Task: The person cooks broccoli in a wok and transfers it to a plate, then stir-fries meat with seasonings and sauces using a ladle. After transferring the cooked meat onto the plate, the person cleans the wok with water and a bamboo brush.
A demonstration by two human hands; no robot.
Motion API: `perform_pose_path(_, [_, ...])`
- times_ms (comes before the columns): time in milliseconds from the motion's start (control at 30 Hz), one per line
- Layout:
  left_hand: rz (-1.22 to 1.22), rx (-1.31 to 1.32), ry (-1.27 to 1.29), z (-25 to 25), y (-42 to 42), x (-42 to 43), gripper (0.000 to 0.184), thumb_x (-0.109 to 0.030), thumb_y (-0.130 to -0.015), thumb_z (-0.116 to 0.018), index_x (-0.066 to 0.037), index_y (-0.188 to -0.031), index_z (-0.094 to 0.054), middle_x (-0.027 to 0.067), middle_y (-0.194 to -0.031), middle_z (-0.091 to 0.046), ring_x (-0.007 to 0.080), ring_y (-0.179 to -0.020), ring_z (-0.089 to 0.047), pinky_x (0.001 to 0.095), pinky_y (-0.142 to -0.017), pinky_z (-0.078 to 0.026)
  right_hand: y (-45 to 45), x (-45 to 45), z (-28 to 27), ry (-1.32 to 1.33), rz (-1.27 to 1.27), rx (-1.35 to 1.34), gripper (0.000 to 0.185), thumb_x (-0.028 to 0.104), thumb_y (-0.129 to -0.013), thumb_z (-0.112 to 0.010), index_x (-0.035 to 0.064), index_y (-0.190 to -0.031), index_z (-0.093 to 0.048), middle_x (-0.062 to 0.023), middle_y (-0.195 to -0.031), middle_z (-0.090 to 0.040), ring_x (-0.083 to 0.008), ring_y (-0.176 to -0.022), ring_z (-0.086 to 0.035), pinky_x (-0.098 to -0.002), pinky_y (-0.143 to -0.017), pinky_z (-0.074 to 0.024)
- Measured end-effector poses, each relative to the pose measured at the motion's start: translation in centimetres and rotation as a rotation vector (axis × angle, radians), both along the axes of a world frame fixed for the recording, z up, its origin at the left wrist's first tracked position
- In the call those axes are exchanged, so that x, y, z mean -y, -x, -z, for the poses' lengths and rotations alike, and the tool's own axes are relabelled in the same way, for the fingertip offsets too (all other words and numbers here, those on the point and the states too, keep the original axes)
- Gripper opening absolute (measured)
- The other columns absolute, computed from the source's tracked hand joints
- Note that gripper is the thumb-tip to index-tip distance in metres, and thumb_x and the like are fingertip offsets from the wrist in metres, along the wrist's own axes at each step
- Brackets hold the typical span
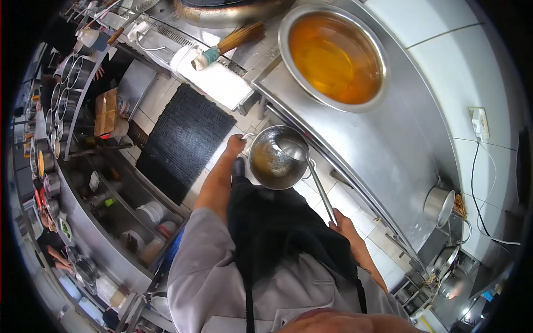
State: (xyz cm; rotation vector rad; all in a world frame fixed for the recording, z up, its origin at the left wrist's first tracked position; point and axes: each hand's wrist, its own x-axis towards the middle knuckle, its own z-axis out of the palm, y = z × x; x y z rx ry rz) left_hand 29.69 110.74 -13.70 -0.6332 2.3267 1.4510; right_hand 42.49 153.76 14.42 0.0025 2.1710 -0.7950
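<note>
My left hand (236, 145) is closed around one loop handle of a small metal wok (270, 166), held out in front of my apron. A thin brownish film coats the wok's inside. In my right hand (345, 226) is the end of a long ladle (320, 188). The ladle's bowl rests inside the wok, near its right side. On the wok's right edge is its other loop handle, partly behind the ladle.
A large steel basin (382, 83) of amber liquid stands on the steel counter (405, 150) at right. Ahead lies a bamboo brush (230, 43) beside the stove. A black mat (186, 139) covers floor tiles. Pots line the left counter, where other people's hands show. A small pot (438, 206) sits at right.
</note>
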Motion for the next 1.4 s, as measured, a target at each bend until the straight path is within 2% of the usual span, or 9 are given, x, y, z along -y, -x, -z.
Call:
perform_pose_path(100, [0.096,-0.075,0.051,5.3,0.1,0.7,0.015,-0.014,-0.076,-0.063,-0.001,-0.08,-0.068,0.0214,-0.072,-0.066,0.0338,-0.068,-0.066,0.041,-0.065,-0.051,-0.9,2.9,-0.5,-0.067,0.042,-0.024,0.043,0.007,-0.088,-0.057,-0.0045,-0.128,-0.048,-0.0184,-0.083,-0.058,-0.0258,-0.074,-0.055,-0.033,-0.071,-0.046])
perform_pose_path(200, [0.297,-0.155,0.193,8.9,-0.1,1.0,0.015,-0.014,-0.075,-0.063,-0.001,-0.079,-0.068,0.0233,-0.078,-0.067,0.0376,-0.076,-0.066,0.042,-0.072,-0.052,-2.1,6.4,-0.8,-0.084,0.14,-0.004,0.041,0.006,-0.087,-0.058,-0.0049,-0.126,-0.05,-0.0134,-0.079,-0.055,-0.0201,-0.072,-0.051,-0.0312,-0.067,-0.0445])
perform_pose_path(300, [0.178,0.009,0.066,4.5,0.9,0.3,0.015,-0.013,-0.075,-0.062,0.0,-0.081,-0.068,0.025,-0.085,-0.067,0.0396,-0.085,-0.065,0.0425,-0.078,-0.052,-4.1,8.9,0.6,-0.08,0.242,-0.005,0.04,0.005,-0.087,-0.058,-0.0047,-0.125,-0.05,-0.0092,-0.076,-0.052,-0.0159,-0.071,-0.048,-0.0305,-0.065,-0.0429])
perform_pose_path(400, [0.227,-0.047,0.151,6.3,0.8,0.2,0.018,-0.012,-0.076,-0.061,0.0,-0.086,-0.069,0.0268,-0.091,-0.066,0.0394,-0.091,-0.065,0.0427,-0.083,-0.051,-6.4,10.5,2.5,-0.093,0.176,-0.199,0.039,0.005,-0.086,-0.058,-0.0046,-0.124,-0.051,-0.0086,-0.076,-0.052,-0.016,-0.071,-0.048,-0.0309,-0.065,-0.0426])
perform_pose_path(500, [0.238,-0.019,0.101,5.5,0.9,0.4,0.02,-0.013,-0.077,-0.061,0.001,-0.088,-0.069,0.0263,-0.091,-0.067,0.0393,-0.091,-0.065,0.0428,-0.084,-0.051,-6.5,13.7,-0.1,-0.134,0.25,-0.106,0.045,0.011,-0.082,-0.062,0.0013,-0.124,-0.05,-0.0282,-0.096,-0.062,-0.0464,-0.09,-0.061,-0.0467,-0.077,-0.0495])
perform_pose_path(600, [0.307,-0.08,0.14,6.6,0.8,1.2,0.02,-0.014,-0.078,-0.062,0.002,-0.088,-0.069,0.0251,-0.089,-0.067,0.0392,-0.089,-0.065,0.0421,-0.082,-0.051,-7.5,15.4,-0.9,-0.177,0.294,-0.091,0.043,0.011,-0.082,-0.06,0.0008,-0.123,-0.05,-0.0283,-0.097,-0.061,-0.0461,-0.094,-0.06,-0.0469,-0.08,-0.0485])
perform_pose_path(700, [0.468,-0.221,0.115,12.5,0.2,2.6,0.02,-0.015,-0.078,-0.064,0.002,-0.088,-0.069,0.0241,-0.084,-0.068,0.038,-0.084,-0.066,0.0411,-0.079,-0.052,-9.4,16.2,-0.3,-0.094,0.366,-0.171,0.043,0.01,-0.086,-0.06,-0.004,-0.126,-0.05,-0.0158,-0.076,-0.058,-0.0202,-0.068,-0.055,-0.0358,-0.063,-0.0463])
perform_pose_path(1067, [0.14,0.126,-0.345,2.4,1.8,3.6,0.012,-0.006,-0.082,-0.062,0.005,-0.079,-0.065,0.0097,-0.066,-0.061,0.0174,-0.058,-0.059,0.0328,-0.054,-0.047,-13.4,17.6,-0.5,-0.162,0.424,-0.213,0.048,0.015,-0.086,-0.061,-0.0036,-0.128,-0.049,-0.0272,-0.092,-0.063,-0.0391,-0.085,-0.064,-0.0423,-0.076,-0.0501])
perform_pose_path(1400, [0.18,0.184,-0.28,4.9,2.6,4.1,0.012,-0.01,-0.081,-0.067,0.003,-0.082,-0.067,0.0065,-0.064,-0.06,0.0142,-0.054,-0.056,0.0301,-0.049,-0.043,-13.1,19.0,-3.3,-0.032,0.564,-0.182,0.037,0.011,-0.088,-0.056,0.0004,-0.123,-0.05,-0.0302,-0.105,-0.06,-0.0458,-0.102,-0.058,-0.0464,-0.086,-0.0464])
